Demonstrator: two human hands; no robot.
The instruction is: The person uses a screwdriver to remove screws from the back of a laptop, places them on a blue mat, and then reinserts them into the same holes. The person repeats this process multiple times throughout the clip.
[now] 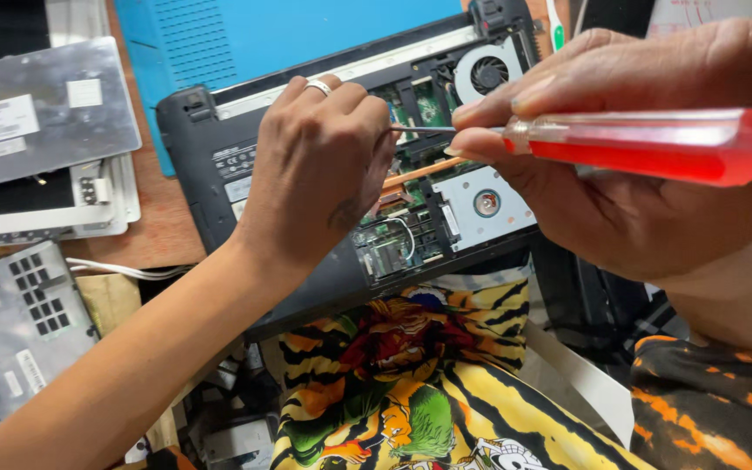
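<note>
A wooden surface (163, 228) shows only in strips between the things piled on it. The largest thing is an opened black laptop (219, 139), lying underside up at the centre, its circuit boards and copper heat pipe (419, 172) exposed; its near edge rests on a lap covered in yellow, black-striped printed cloth (480, 409). A blue mat (306, 30) lies behind it at 12 o'clock, cut off by the top edge. At 9 o'clock a grey metal panel (41, 109) lies over a white tray, and at 7 o'clock a grey vented cover (10, 331) runs out of view.

The right hand (637, 165), at 3 o'clock, is closed around a screwdriver (646, 146) with a clear red handle, pinching it between thumb and fingertips. Its thin steel shaft points toward 9 o'clock, above the laptop's boards, and the tip disappears behind the left hand (319, 170), so what it meets cannot be seen. The left hand, wearing a silver ring (318, 85), rests knuckles-up on the laptop's interior with fingers curled down; whether it grips anything beneath is hidden.

A round cooling fan (487, 71) sits at 1 o'clock, and a silver plate with a round hub (480, 202) lies just under the right thumb.
</note>
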